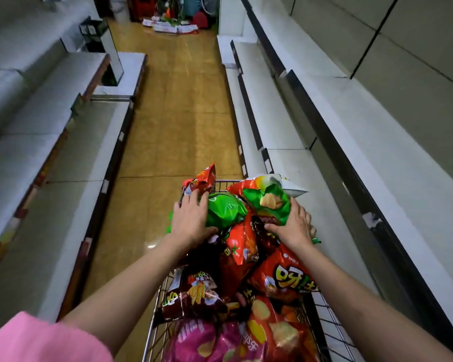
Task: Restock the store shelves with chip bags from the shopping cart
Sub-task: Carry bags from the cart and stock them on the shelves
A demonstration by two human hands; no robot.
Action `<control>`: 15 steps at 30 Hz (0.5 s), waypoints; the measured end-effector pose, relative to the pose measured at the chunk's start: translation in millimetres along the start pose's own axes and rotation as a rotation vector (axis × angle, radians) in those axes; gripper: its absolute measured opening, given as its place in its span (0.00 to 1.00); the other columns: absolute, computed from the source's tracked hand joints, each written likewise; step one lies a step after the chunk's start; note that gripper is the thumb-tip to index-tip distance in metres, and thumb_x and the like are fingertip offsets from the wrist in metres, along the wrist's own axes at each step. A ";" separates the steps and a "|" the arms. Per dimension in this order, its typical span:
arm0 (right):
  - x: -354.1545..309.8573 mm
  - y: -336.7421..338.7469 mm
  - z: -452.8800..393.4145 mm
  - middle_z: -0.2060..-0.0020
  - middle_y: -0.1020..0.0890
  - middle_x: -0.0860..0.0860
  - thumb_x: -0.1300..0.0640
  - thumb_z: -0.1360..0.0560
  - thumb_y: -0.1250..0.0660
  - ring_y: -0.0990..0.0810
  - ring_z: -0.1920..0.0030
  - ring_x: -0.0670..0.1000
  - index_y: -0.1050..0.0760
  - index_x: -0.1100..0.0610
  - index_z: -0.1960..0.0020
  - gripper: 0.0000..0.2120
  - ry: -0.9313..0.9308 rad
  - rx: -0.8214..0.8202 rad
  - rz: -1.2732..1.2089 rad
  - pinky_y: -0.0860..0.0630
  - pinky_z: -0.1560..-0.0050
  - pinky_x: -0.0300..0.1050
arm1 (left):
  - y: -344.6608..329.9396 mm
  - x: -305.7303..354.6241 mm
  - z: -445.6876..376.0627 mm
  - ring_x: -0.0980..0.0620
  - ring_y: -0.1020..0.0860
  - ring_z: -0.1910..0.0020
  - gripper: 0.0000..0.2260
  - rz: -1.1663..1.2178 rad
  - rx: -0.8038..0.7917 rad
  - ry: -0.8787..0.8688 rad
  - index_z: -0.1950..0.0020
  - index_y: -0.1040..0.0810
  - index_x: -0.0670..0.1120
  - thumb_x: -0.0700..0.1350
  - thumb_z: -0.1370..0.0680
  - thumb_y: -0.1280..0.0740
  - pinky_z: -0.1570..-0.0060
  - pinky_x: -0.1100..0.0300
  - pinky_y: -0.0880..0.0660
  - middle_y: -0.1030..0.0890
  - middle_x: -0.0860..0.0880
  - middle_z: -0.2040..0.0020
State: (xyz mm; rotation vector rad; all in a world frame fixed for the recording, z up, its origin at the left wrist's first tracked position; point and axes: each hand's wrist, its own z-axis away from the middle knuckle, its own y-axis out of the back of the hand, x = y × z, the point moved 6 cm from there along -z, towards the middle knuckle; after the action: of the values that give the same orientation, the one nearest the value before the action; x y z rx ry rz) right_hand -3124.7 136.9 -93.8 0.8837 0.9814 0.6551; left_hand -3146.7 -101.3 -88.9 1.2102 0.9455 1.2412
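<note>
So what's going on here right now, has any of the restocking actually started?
Not yet, by the look of it. A person stands in the aisle over a shopping cart heaped with chip bags. The left hand rests spread on a plain green bag, and the right hand grips the lower edge of a green-and-orange chip bag at the top of the pile. The white shelves on both sides show no bags on them.
</note>
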 end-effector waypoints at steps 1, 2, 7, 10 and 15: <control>1.1 -3.5 -1.7 0.25 0.42 0.54 0.47 0.29 0.27 0.45 0.25 0.55 0.51 0.54 0.22 0.45 -0.015 0.006 -0.007 0.42 0.30 0.55 | -1.2 -1.0 -1.5 0.45 0.40 0.29 0.42 -0.031 0.015 -0.010 0.23 0.48 0.46 0.61 0.28 0.31 0.34 0.50 0.39 0.39 0.45 0.26; 1.6 -5.6 -2.9 0.26 0.40 0.54 0.49 0.29 0.28 0.43 0.26 0.55 0.49 0.54 0.23 0.43 -0.028 0.021 -0.024 0.41 0.31 0.56 | -2.2 -1.8 -2.3 0.46 0.39 0.30 0.41 -0.053 0.028 -0.019 0.23 0.47 0.46 0.60 0.28 0.32 0.35 0.51 0.38 0.36 0.46 0.28; -0.5 0.8 -2.7 0.32 0.32 0.54 0.55 0.27 0.29 0.34 0.31 0.56 0.36 0.57 0.31 0.28 -0.057 0.073 -0.095 0.38 0.36 0.56 | -0.1 -2.1 -1.1 0.46 0.36 0.34 0.31 -0.036 0.086 -0.045 0.26 0.41 0.48 0.55 0.25 0.35 0.40 0.52 0.37 0.31 0.49 0.32; -1.8 15.1 3.2 0.33 0.31 0.54 0.54 0.27 0.28 0.32 0.32 0.57 0.35 0.58 0.33 0.27 -0.061 0.094 -0.128 0.36 0.37 0.57 | 9.1 -1.4 2.3 0.46 0.35 0.34 0.28 -0.021 0.118 -0.050 0.27 0.38 0.49 0.53 0.25 0.35 0.41 0.52 0.36 0.29 0.50 0.33; -6.4 42.0 24.5 0.32 0.30 0.54 0.50 0.27 0.29 0.31 0.33 0.58 0.36 0.58 0.30 0.30 -0.046 0.125 -0.172 0.35 0.36 0.56 | 34.3 0.9 16.5 0.47 0.35 0.35 0.27 -0.024 0.166 -0.038 0.29 0.36 0.49 0.54 0.26 0.35 0.42 0.53 0.36 0.29 0.51 0.33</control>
State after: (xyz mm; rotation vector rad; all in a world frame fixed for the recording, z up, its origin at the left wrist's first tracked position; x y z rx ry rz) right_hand -3108.7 144.6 -48.1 0.9081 1.0528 0.4296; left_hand -3136.3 -105.3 -52.5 1.3435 1.0482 1.1338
